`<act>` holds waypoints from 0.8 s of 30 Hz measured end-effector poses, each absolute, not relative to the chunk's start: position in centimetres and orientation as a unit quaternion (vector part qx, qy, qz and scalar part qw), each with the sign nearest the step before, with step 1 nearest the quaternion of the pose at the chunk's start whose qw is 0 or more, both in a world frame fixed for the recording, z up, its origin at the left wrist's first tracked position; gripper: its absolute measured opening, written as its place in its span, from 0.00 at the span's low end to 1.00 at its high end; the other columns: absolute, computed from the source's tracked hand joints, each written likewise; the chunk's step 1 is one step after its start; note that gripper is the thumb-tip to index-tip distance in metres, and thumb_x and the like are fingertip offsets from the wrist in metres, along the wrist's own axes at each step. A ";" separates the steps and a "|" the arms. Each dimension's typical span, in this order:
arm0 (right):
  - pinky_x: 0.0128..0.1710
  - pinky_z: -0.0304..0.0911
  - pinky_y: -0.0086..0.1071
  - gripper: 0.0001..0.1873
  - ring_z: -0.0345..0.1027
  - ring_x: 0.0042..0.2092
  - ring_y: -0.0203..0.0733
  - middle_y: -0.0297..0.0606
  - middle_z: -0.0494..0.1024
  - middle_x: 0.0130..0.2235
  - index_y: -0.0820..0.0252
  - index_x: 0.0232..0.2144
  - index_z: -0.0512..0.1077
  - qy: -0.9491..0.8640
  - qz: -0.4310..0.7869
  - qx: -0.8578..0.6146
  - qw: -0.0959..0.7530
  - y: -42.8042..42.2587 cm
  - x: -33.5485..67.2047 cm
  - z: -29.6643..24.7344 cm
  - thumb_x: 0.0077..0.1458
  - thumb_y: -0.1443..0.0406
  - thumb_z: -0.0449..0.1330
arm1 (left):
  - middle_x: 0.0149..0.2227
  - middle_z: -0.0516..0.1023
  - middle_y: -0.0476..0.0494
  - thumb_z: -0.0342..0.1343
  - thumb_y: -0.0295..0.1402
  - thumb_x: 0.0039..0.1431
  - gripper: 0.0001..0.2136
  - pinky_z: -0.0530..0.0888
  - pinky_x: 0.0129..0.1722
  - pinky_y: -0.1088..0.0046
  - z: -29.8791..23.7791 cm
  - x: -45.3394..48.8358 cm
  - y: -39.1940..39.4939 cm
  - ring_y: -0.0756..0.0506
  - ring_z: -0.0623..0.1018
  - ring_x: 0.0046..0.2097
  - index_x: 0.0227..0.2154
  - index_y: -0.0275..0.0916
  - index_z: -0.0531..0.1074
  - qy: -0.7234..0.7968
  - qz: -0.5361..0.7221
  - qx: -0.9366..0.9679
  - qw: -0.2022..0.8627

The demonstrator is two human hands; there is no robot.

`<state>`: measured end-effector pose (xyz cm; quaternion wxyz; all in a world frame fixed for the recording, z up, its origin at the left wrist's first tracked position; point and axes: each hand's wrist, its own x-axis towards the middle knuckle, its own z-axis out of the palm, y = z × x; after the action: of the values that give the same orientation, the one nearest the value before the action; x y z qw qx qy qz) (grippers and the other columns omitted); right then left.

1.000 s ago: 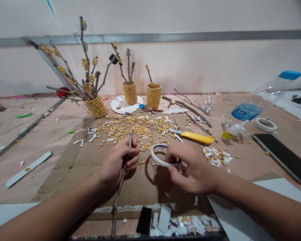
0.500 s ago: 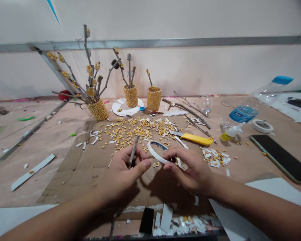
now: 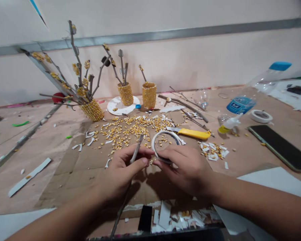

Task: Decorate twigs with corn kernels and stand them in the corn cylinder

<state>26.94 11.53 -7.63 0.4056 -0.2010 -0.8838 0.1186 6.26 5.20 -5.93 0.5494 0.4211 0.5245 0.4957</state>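
I see, mid-frame, a twig point(image 3: 136, 149) left of the tape roll point(image 3: 154, 142), kernels point(image 3: 139, 131) behind, pots point(image 3: 125, 94) beyond, one apparently on a disc point(image 3: 112, 106).

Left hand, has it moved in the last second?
Yes. Judged against the yellow cutter, the left hand holding the twig has shifted right, now close to the tape roll in the right hand.

A slender grey-brown twig point(image 3: 136, 149) slants through the left hand point(image 3: 126, 164), its blunt upper end poking above the fingers, its darker lower length running below the palm. A narrow white tape roll point(image 3: 154, 143) stands tilted, lower rim pinched in the right hand point(image 3: 183, 164), its round hole showing.
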 end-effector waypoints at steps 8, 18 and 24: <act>0.35 0.69 0.33 0.04 0.77 0.35 0.41 0.42 0.84 0.35 0.63 0.40 0.77 -0.869 0.173 -0.200 0.419 11.7 26.9 -7.5 0.68 0.68 0.62 | 0.35 0.82 0.45 0.70 0.37 0.59 0.06 0.74 0.38 0.72 -6.9 5.5 5.5 0.46 0.77 0.37 0.38 0.44 0.86 0.507 0.473 0.401 0.599; 0.34 0.66 0.32 0.03 0.76 0.34 0.41 0.40 0.83 0.34 0.63 0.39 0.76 -0.871 0.203 -0.207 0.397 12.1 27.1 -8.2 0.68 0.68 0.62 | 0.37 0.78 0.46 0.70 0.37 0.60 0.06 0.74 0.35 0.74 -7.3 6.2 5.7 0.48 0.77 0.35 0.33 0.40 0.83 0.448 0.461 0.370 0.670; 0.35 0.68 0.33 0.04 0.77 0.35 0.43 0.42 0.84 0.36 0.64 0.40 0.76 -0.876 0.177 -0.207 0.397 12.1 27.3 -8.3 0.68 0.67 0.63 | 0.31 0.81 0.48 0.73 0.37 0.58 0.07 0.72 0.31 0.76 -6.6 6.7 5.5 0.50 0.76 0.31 0.37 0.43 0.84 0.534 0.499 0.396 0.557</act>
<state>27.28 12.14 -8.25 0.3974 -0.2071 -0.8762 0.1774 6.66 5.50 -6.58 0.5567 0.3957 0.5336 0.4988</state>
